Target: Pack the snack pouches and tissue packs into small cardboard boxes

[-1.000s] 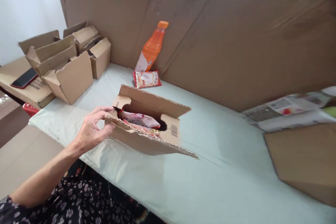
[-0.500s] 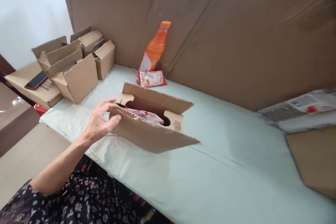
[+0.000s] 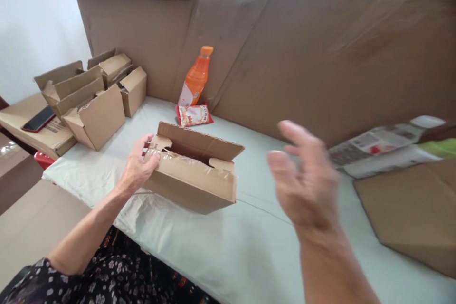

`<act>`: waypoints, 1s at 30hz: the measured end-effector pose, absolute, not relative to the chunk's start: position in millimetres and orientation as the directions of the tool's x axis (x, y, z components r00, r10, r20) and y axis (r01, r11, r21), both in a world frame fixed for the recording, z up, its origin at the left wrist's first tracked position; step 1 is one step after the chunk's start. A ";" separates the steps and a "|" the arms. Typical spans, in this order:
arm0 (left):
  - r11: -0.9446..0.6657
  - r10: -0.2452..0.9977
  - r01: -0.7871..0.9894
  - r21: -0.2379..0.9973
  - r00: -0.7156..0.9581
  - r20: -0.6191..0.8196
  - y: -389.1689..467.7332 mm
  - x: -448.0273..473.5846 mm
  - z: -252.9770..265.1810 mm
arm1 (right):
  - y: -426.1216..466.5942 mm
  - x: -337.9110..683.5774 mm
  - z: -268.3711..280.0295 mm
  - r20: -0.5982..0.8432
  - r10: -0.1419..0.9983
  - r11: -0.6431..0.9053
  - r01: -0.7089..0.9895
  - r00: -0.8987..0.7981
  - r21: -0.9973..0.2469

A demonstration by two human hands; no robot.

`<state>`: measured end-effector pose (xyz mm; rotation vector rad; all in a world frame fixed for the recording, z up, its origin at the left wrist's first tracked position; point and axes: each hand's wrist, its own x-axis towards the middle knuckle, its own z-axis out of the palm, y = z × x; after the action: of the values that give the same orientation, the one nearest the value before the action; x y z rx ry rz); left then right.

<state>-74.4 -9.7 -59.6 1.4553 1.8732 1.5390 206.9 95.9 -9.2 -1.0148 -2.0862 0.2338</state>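
A small brown cardboard box (image 3: 192,185) rests on the pale table with its near flap folded inward and its far flap standing up. At its left end my left hand (image 3: 140,164) grips the edge, thumb on the near flap and fingers behind the side. What lies inside is mostly covered by the flap. To the right of the box, my right hand (image 3: 306,180) is raised over the table, blurred, with thumb and fingers apart and nothing between them. Behind the box lies a red and white snack packet (image 3: 194,115).
An orange drink bottle (image 3: 195,78) leans against the tall cardboard screen (image 3: 320,57). Several open small boxes (image 3: 96,116) stand at the left, beside a phone (image 3: 38,118) on a flat carton. At the right lie a clear bottle (image 3: 377,142) and a cardboard piece (image 3: 409,204). A person's head shows behind the screen.
The near flap of the box has gone from sticking outward to folded over the opening. My right hand has come into view. My left hand stays on the box; the view has shifted.
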 end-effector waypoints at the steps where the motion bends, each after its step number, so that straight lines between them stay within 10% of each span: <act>1: -0.097 0.836 0.502 0.859 -0.428 0.344 -9.1 -74.4 -60.7 | 100.1 202.0 -13.9 0.557 0.752 0.643 0.581 -0.353 -0.499; 9: -0.122 0.875 0.538 0.834 -0.338 0.346 -12.1 -82.1 -63.6 | 89.8 208.4 -65.0 0.392 0.650 0.754 0.489 -0.651 -0.438; 21: -0.235 0.972 0.580 0.780 0.121 0.202 -20.1 -130.6 -49.1 | 53.1 227.8 -105.4 0.307 0.755 0.636 0.535 -0.580 -0.556; 30: -0.116 0.960 0.706 0.699 -0.100 0.260 -91.8 -125.8 -59.0 | 48.8 209.4 -102.5 0.351 0.620 0.751 0.403 -0.701 -0.523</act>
<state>-125.8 -91.8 -59.0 1.8407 1.8242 1.0523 209.4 48.8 -102.5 -0.7704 -2.4322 0.5636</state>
